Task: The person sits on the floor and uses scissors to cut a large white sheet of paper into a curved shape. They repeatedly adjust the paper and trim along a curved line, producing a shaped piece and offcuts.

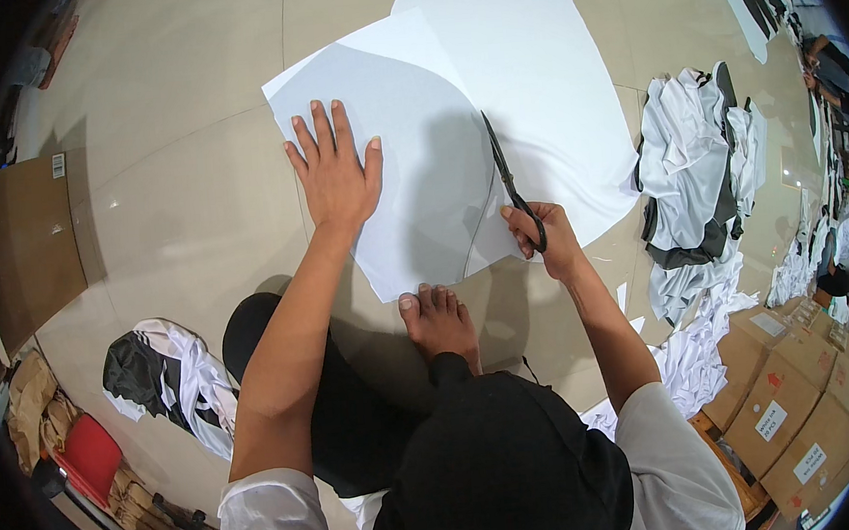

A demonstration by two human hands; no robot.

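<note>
Black headwear (503,466): covered the head.
Left hand (337,184): fingers spread over left edge of grey sheet (408,94).
Right hand (548,237): fingers gripped black scissors (503,166) near sheet's right edge.

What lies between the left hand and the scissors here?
Only a stretch of the grey sheet, partly in shadow, lies between the left hand and the scissors; no other object rests there. The head view shows this.
</note>
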